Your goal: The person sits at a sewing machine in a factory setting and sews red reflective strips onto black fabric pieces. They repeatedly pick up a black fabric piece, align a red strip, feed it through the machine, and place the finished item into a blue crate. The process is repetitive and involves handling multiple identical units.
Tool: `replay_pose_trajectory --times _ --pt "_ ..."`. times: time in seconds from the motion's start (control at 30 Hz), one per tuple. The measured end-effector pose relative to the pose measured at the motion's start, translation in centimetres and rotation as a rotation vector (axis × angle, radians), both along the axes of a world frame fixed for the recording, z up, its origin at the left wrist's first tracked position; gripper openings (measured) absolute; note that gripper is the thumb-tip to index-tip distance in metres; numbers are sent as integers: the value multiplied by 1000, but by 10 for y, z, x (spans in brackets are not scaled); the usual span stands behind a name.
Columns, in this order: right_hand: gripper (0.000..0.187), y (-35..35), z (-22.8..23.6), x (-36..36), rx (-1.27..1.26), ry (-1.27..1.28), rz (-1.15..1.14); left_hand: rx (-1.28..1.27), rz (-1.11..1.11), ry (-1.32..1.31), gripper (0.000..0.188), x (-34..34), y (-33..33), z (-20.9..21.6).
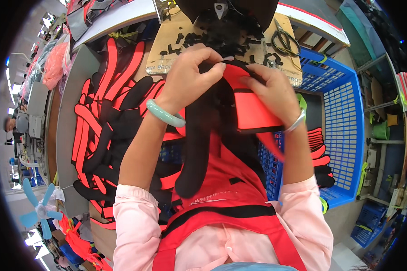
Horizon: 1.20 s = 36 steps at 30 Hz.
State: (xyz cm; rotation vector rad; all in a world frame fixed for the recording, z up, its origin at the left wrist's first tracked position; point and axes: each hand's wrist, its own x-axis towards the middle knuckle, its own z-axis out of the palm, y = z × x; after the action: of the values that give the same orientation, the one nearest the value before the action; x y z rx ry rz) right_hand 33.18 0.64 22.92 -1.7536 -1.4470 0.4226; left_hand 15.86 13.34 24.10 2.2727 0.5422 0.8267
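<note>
In front of me I hold a red fabric piece with black edging (257,109), its long black padded strap (195,153) hanging toward my lap. My left hand (191,74) pinches the upper edge of this piece, thumb and forefinger together. On the other side, my right hand (276,90) grips its red panel with the fingers bent over the top. Small black scraps (196,39) lie just beyond my hands on a wooden work board (157,56), below a dark machine head (233,13). A pair of scissors (285,41) rests at the board's right.
Left of me, a heap of red and black strips (97,126) fills a grey-walled bin (67,131). A blue plastic crate (346,135) stands at my right, with stacked red pieces (317,144) in it. A light-blue fan (41,211) is at the lower left.
</note>
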Motion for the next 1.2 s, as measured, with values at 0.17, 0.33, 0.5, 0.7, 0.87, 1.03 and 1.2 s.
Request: replay_pose_trajectory --times 0.17,0.33,0.5,0.7,0.87,1.03,1.2 --pt "35 21 42 45 -214 -284 290 162 62 43 17 9 15 16" --pt "41 57 53 69 -255 -239 313 25 90 -2 26 23 50 11" --pt "47 83 45 78 -287 -230 257 -144 94 103 33 29 72 10" --pt "45 106 42 83 -356 -295 285 -223 99 88 36 35 90 -2" --pt "49 101 54 81 -322 -283 224 -284 83 95 32 38 96 5" --pt "50 99 63 80 -336 -196 252 -266 128 100 32 38 101 5" --pt "45 107 59 87 -296 -294 235 -231 159 116 32 41 105 4"
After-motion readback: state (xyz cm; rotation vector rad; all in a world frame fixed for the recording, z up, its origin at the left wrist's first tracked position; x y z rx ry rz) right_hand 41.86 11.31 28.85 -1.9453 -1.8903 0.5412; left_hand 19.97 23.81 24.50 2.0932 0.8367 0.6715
